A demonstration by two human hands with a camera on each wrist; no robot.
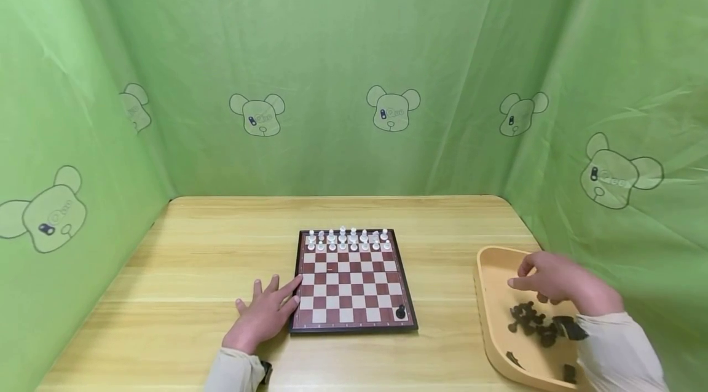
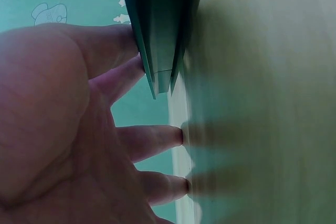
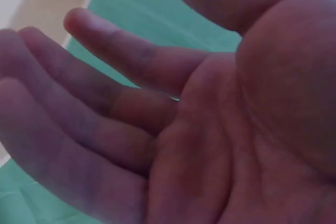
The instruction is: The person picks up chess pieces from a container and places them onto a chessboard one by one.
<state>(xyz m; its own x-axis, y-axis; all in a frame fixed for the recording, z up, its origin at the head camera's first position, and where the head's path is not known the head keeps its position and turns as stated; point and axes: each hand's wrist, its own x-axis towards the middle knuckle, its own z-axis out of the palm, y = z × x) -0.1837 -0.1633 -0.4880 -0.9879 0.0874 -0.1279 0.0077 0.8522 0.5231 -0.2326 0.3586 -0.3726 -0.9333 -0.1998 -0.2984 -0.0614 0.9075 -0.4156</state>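
Observation:
A chessboard [image 1: 344,278] lies on the table, with two rows of white chess pieces [image 1: 343,246] along its far side. One black chess piece [image 1: 401,312] stands in its near right corner. My left hand [image 1: 262,315] touches the board's left edge with thumb and index finger spread. In the left wrist view, the board's side [image 2: 157,24] meets those digits, while other fingertips [image 2: 168,136] rest on the table. Over the tray [image 1: 481,306] at right hovers my right hand [image 1: 561,284], fingers loosely bent, its palm [image 3: 199,150] bare in the right wrist view. Black chess pieces [image 1: 528,316] lie beneath it.
The wooden table [image 1: 221,238] extends around the board. Green cloth walls [image 1: 332,42] with bear-head drawings enclose the back and both sides. The tray has a raised rim, and more dark pieces [image 1: 569,373] lie near its front.

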